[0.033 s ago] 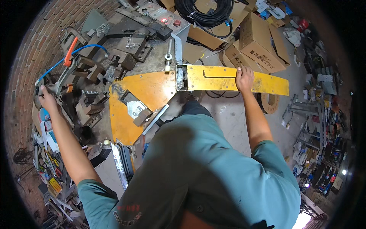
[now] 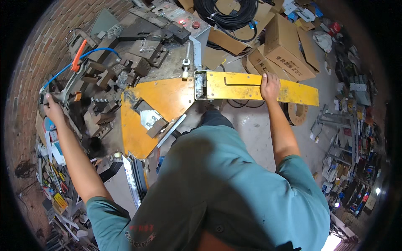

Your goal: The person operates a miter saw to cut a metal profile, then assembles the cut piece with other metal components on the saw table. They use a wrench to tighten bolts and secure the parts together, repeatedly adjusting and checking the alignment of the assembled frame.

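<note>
My left hand (image 2: 53, 109) is closed at the dark end of a grey metal machine arm (image 2: 63, 95), beside the blue air hose (image 2: 79, 55); its fingers are partly hidden. Flat on the long yellow arm (image 2: 303, 93) lies my right hand (image 2: 271, 88), with its fingertips curled over the far edge. A slot (image 2: 240, 83) runs along that arm, left of the hand. The arm meets a yellow fan-shaped table (image 2: 167, 94) at a metal joint (image 2: 201, 85). On the table sits a small clamp block (image 2: 151, 120) with a pale plate.
Dark steel dies and blocks (image 2: 98, 113) crowd the machine at left, near an orange lever (image 2: 78, 56). A control box (image 2: 201, 31) with a red button stands behind. Cardboard boxes (image 2: 289, 50) and a coiled black cable (image 2: 226, 14) lie beyond the arm. Cluttered shelves (image 2: 360, 167) line the right.
</note>
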`<state>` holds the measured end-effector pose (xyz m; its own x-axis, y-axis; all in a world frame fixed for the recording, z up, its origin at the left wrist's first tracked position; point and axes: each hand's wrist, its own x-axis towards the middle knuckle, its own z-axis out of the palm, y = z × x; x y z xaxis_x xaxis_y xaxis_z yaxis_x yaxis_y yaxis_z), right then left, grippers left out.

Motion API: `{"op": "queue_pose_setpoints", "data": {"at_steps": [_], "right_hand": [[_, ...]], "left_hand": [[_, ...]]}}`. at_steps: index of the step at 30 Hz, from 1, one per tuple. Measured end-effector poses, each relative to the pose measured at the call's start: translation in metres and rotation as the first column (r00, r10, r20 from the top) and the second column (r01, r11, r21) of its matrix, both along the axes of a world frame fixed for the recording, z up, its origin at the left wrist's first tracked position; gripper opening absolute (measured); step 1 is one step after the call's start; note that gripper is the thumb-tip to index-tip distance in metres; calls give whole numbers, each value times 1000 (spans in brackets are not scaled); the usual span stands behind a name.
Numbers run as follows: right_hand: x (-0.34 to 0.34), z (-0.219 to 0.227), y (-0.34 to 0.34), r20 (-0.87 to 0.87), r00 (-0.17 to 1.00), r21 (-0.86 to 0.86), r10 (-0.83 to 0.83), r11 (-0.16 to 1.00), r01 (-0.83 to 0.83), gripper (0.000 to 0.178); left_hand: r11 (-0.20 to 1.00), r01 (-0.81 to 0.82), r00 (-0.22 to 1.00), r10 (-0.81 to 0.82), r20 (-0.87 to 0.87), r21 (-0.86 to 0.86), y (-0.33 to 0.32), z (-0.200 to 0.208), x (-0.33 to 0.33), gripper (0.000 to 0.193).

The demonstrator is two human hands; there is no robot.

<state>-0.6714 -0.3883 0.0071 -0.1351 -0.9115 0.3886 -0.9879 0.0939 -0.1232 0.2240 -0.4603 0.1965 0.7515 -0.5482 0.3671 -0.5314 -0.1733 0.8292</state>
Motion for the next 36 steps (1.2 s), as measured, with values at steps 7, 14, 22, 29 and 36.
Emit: {"op": "queue_pose_setpoints", "data": {"at_steps": [7,14,22,29,36], "right_hand": [[-2,-3,-3,10,1000,67,-20,998,20,43],[-13,-14,-26,125,990,146,-70,988,51,51],[10,-9,-122,213,972,221,100,964,-147,54],[37,-5,-175,393,864,92,314,922,-377,40],[90,7,-241,534,798,173,281,887,-429,42]], "left_hand": [[989,24,1000,-22,12,-145,81,1,-68,54],[998,-62,997,62,47,-15,217,-22,-161,49],[932,-277,961,272,54,234,317,-77,-221,40],[900,-317,938,251,240,300,313,-92,-223,42],[721,-466,859,228,459,513,336,-109,-235,51]]}}
